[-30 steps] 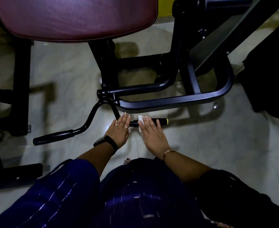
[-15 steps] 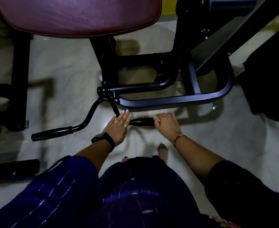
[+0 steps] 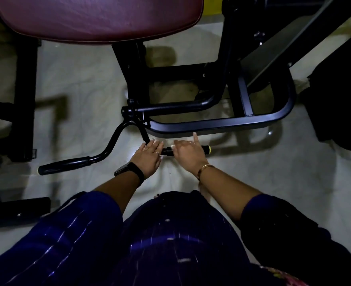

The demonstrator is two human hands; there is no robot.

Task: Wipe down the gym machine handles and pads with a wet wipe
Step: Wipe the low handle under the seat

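The black curved handlebar has a left grip [image 3: 65, 164] and a right grip with a yellow end cap [image 3: 208, 150]. My right hand [image 3: 188, 154] is wrapped over the right grip with its index finger sticking up. Only a white sliver of the wet wipe [image 3: 172, 145] shows at the thumb; the rest is hidden under the palm. My left hand [image 3: 149, 157] rests with straight fingers on the bar just left of the right hand. The maroon pad [image 3: 100, 17] spans the top of the view.
A black tubular frame loop [image 3: 222, 122] runs just beyond the handlebar. Black machine legs [image 3: 25, 96] stand at the left, a dark bulky shape [image 3: 339, 96] at the right. Pale floor [image 3: 83, 89] lies between them. My dark blue clothing fills the bottom.
My right hand slid out towards the yellow end cap, then back left along the right grip, and its index finger has lifted. My left hand stayed on the bar.
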